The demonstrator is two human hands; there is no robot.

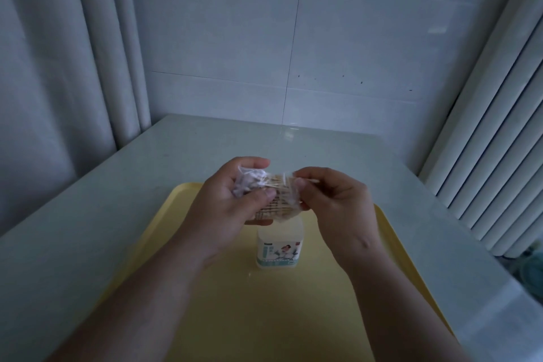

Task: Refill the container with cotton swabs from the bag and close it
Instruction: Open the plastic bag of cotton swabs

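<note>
A clear plastic bag point(279, 197) full of wooden-stemmed cotton swabs hangs in the air above the tray. My left hand point(235, 200) grips its left end, fingers curled round the bunched plastic. My right hand point(332, 200) pinches the bag's right edge between thumb and fingers, and one swab stem pokes out there. Directly under the bag stands the container point(277, 244), a small clear box with a white and teal label. Its top is hidden behind the bag and my hands, so I cannot tell whether a lid is on it.
The container stands on a yellow tray point(396, 244), which lies on a pale tabletop point(117, 200). Curtains hang at the left, a tiled wall stands behind, and a ribbed white panel runs along the right edge of the table.
</note>
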